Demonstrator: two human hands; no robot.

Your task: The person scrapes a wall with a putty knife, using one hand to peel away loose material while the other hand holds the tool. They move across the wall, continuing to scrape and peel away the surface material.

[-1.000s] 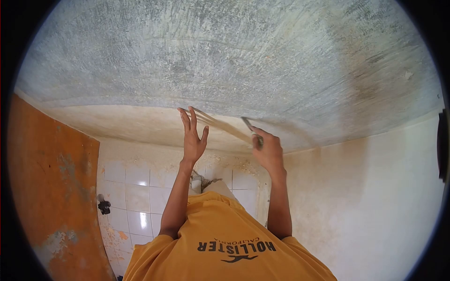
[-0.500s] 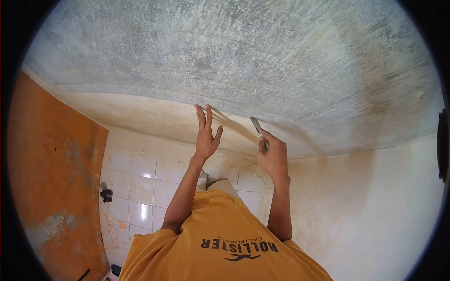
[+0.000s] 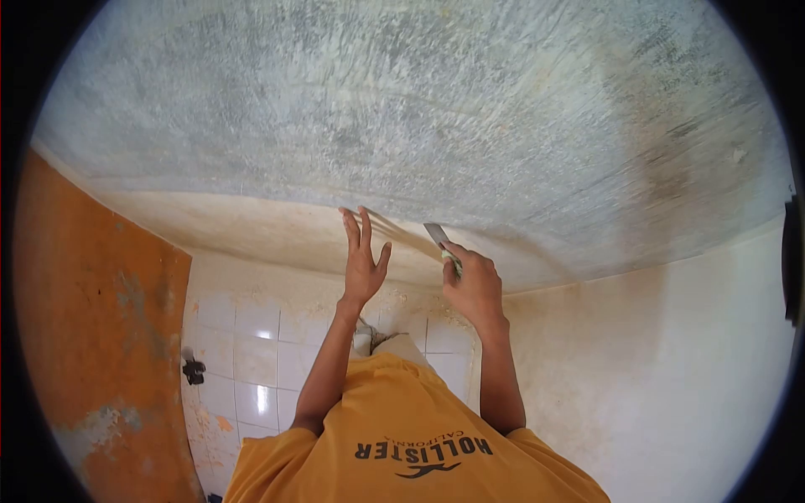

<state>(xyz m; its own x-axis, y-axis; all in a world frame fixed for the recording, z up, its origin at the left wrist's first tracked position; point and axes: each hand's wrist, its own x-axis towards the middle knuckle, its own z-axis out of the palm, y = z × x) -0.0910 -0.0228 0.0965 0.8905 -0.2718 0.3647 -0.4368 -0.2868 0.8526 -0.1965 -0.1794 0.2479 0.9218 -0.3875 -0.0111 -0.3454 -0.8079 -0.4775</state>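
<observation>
My right hand (image 3: 475, 285) is wrapped round the light green handle of a scraper (image 3: 436, 234). Its flat metal blade slants up and left, with the tip at the lower edge of the rough grey patch on the wall (image 3: 402, 126). To the left, my left hand (image 3: 361, 267) has its fingers spread, the fingertips right at the line where the grey surface meets the smoother cream strip below. Nothing is in that hand. Shadows of the hand and scraper fall across the cream strip.
An orange wall (image 3: 109, 318) with peeling patches stands at the left, and a pale wall (image 3: 654, 360) at the right. Paint flakes lie on the white tiled floor (image 3: 256, 348). A small black object (image 3: 194, 370) sits on the tiles by the orange wall. A dark object (image 3: 791, 260) is at the far right.
My right hand and the scraper have shifted left, closer to my left hand, and the blade leans further left. The whole view has tilted slightly, so both hands appear lower.
</observation>
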